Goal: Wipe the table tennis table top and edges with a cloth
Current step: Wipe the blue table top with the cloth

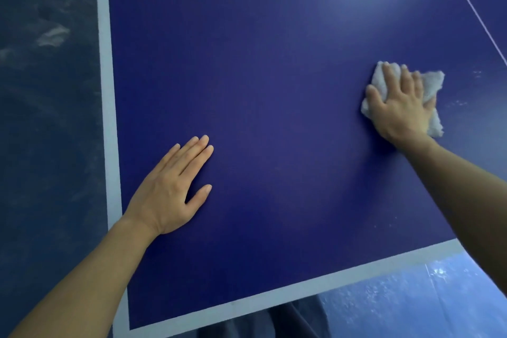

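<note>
Right hand (pixel 400 107) presses cloth (pixel 430 85) on table (pixel 274 63)

right hand (pixel 400 107) covers the middle of the cloth (pixel 432 82); table (pixel 247 63) runs off the top edge beyond it

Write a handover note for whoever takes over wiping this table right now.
Left hand: flat on the table top near the left white border, fingers straight, holding nothing.
Right hand: pressing the white cloth flat on the top, right of centre, fingers spread over it.
Done: cannot tell which areas are already wiped.
Left: pale specks show just right of the cloth; go there next, then the white borders and edges.
</note>
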